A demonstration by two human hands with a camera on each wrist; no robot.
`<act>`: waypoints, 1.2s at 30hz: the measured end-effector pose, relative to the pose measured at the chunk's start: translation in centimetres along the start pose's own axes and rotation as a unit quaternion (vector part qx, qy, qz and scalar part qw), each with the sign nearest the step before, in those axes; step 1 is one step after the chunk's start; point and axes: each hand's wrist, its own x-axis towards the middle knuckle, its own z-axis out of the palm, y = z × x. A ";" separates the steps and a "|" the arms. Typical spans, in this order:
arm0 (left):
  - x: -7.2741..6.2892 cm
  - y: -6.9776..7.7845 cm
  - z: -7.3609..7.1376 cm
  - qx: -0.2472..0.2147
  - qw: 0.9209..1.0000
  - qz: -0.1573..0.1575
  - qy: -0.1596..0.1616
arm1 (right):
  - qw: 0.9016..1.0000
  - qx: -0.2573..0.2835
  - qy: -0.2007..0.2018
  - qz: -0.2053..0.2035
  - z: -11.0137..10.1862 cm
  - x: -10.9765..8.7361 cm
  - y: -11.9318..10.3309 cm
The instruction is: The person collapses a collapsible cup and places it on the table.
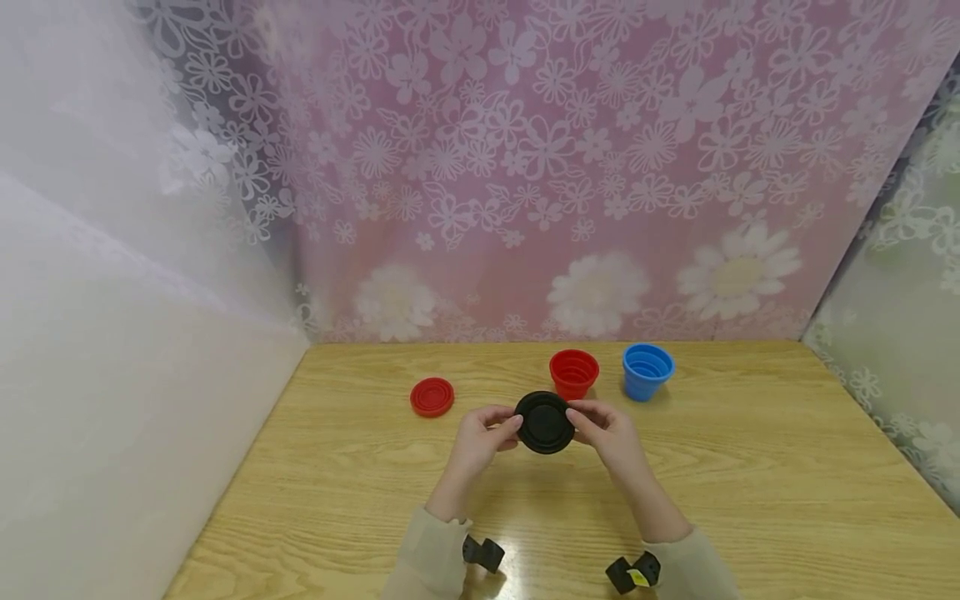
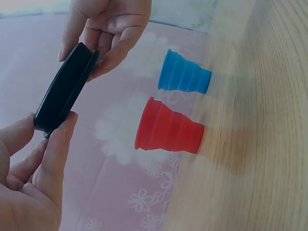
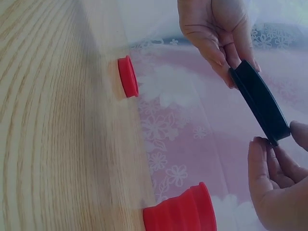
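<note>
A flat, round black collapsible cup (image 1: pixel 545 422), folded down to a disc, is held up above the table between both hands. My left hand (image 1: pixel 480 440) pinches its left edge between thumb and fingers. On the opposite edge, my right hand (image 1: pixel 611 437) pinches it the same way. Both wrist views show the black disc edge-on and tilted, with its rim standing out at one side. Just behind it in the head view stands an expanded red collapsible cup (image 1: pixel 573 377), its ribbed wall showing in the left wrist view.
An expanded blue collapsible cup (image 1: pixel 647 372) stands right of the red one. Farther left lies a folded red collapsible cup (image 1: pixel 432 397), flat on the wooden table (image 1: pixel 337 483). A pink flowered curtain (image 1: pixel 465 208) closes off the back, with a white sheet (image 1: pixel 112 333) along the left.
</note>
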 end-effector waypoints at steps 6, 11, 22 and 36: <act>0.1 -0.1 -0.3 0.011 1.000 0.013 0.006 | 0.999 -0.036 0.000 0.015 -0.1 0.1 -0.1; 0.1 -0.1 -0.2 0.067 0.997 0.046 0.016 | 0.998 -0.067 0.011 0.011 -0.1 0.1 -0.1; 0.0 0.2 -0.2 0.058 0.997 0.044 0.005 | 1.000 -0.011 0.007 0.025 -0.1 0.2 0.3; 0.1 0.0 -0.2 0.006 1.000 0.027 0.009 | 1.000 0.011 0.011 0.019 -0.1 0.2 0.4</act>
